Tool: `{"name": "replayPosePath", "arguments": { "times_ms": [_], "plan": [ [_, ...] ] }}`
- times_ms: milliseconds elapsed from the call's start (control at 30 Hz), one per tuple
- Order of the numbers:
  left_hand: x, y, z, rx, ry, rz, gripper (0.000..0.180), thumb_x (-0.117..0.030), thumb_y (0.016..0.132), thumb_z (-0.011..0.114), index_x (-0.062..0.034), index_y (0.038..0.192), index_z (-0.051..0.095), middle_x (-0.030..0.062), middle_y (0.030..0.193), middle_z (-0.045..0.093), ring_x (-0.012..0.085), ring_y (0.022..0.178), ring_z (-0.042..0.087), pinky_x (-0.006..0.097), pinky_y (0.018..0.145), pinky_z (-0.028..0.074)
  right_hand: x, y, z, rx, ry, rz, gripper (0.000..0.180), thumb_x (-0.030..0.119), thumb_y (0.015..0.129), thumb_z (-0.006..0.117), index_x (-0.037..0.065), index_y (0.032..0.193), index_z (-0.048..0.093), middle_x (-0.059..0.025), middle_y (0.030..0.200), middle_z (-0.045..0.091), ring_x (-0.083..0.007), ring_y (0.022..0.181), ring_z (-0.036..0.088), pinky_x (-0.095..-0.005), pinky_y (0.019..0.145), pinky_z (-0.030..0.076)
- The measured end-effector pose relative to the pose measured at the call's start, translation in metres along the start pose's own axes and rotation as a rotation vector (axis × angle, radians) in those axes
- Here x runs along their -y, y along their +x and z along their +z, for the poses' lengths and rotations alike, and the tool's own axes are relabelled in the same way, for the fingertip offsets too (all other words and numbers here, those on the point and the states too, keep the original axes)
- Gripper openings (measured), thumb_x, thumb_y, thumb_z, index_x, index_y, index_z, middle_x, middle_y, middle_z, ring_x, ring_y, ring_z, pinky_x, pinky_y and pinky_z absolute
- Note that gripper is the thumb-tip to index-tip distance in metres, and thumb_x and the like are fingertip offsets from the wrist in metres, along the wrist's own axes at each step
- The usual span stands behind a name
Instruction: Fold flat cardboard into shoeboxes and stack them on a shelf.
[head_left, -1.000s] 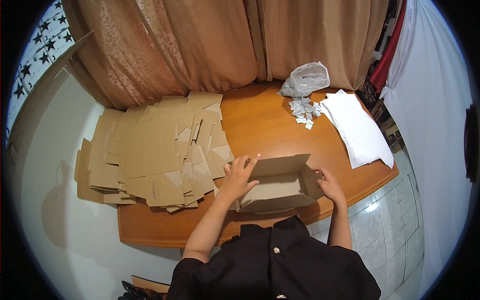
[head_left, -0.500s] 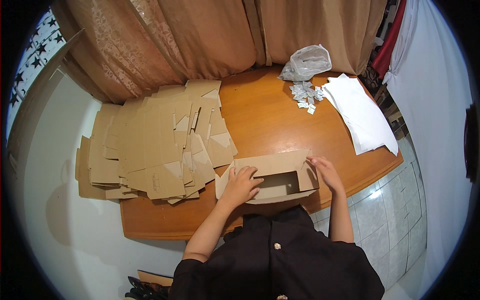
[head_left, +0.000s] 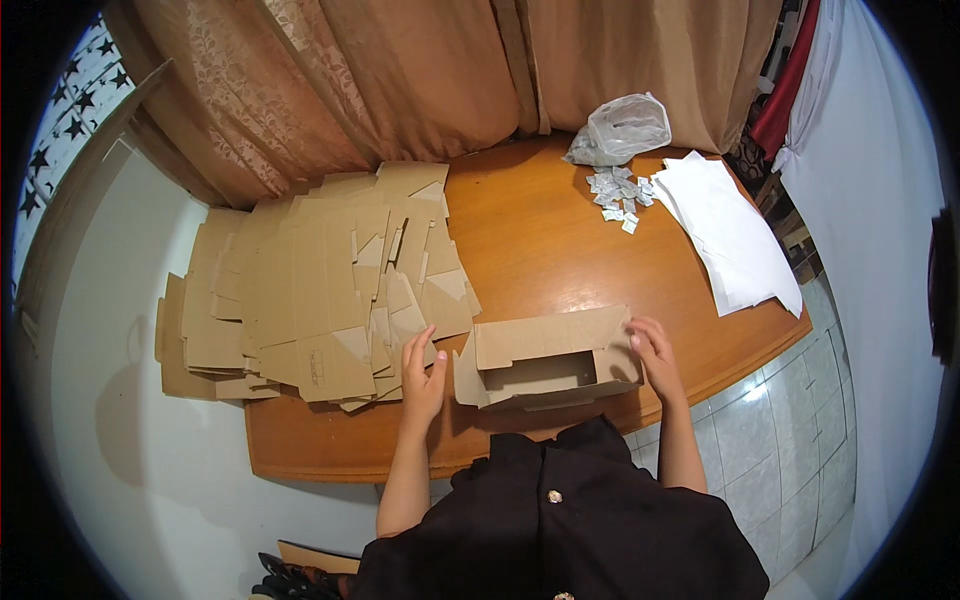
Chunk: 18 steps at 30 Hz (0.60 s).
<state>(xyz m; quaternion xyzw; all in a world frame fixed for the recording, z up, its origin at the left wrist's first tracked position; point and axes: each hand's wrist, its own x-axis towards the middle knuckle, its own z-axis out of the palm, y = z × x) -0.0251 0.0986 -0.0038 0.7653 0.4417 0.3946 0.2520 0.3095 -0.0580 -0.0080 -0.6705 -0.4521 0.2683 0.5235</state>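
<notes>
A brown cardboard box (head_left: 550, 340) stands partly folded at the table's near edge, its flaps up and its inside showing. To the left of it is my left hand (head_left: 423, 378), off the cardboard, thumb and fingers apart and holding nothing. My right hand (head_left: 652, 350) is at the box's right end, fingers slightly bent beside the upright end flap; whether the fingertips touch it is hard to see. A wide pile of flattened cardboard boxes (head_left: 300, 290) covers the left part of the table, close to my left hand.
On the wooden table (head_left: 520, 220), a clear plastic bag (head_left: 628, 125) lies at the back with several small grey-white sachets (head_left: 618, 190) before it. White paper sheets (head_left: 725, 235) are stacked along the right edge. Brown curtains (head_left: 400, 80) hang behind, and a white cloth (head_left: 870, 200) hangs at right.
My left hand has let go of the box's left side and moved left. The box's left end flap now stands out, and my right hand stays by the right end.
</notes>
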Motion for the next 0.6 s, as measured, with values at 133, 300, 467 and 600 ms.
{"name": "replayPosePath", "arguments": {
  "times_ms": [133,300,467,600],
  "plan": [
    [0.017,-0.01,0.023,0.208,-0.26,-0.304,0.062,-0.022,0.082,0.064,-0.0045,0.134,0.036,0.0183,0.128,0.041,0.0308,0.12,0.04,0.04,0.101,0.031,0.004,-0.008,-0.011,0.339,-0.118,-0.072,0.019,0.022,0.084,0.058,0.008,0.077,0.068,-0.0069,0.116,0.056,-0.0288,0.12,0.037,-0.0416,0.101,0.025],
    [0.003,-0.004,0.047,0.45,0.042,-0.233,0.098,-0.036,0.068,0.075,-0.0023,0.14,0.019,0.0229,0.137,0.03,0.0369,0.128,0.031,0.043,0.105,0.028,0.03,-0.013,0.0,0.277,-0.347,-0.136,0.02,0.028,0.072,0.071,0.01,0.079,0.068,-0.0054,0.112,0.056,-0.0283,0.119,0.038,-0.0401,0.101,0.025],
    [0.005,-0.006,0.061,0.474,0.082,-0.293,0.097,-0.034,0.068,0.074,-0.0038,0.141,0.018,0.0232,0.138,0.03,0.0371,0.129,0.03,0.043,0.106,0.027,0.028,-0.013,0.002,0.128,-0.14,-0.137,0.054,0.032,0.063,0.079,0.01,0.108,0.06,-0.0108,0.117,0.05,-0.0296,0.115,0.041,-0.0395,0.098,0.032],
    [0.029,-0.012,0.059,0.36,-0.49,-0.425,0.086,-0.031,0.078,0.066,-0.0054,0.143,0.015,0.0205,0.142,0.027,0.0383,0.13,0.029,0.047,0.107,0.024,0.032,-0.018,0.006,0.096,-0.328,-0.176,0.056,0.034,0.067,0.076,0.011,0.114,0.057,-0.0099,0.124,0.046,-0.0306,0.119,0.037,-0.0405,0.101,0.029]
  ]
}}
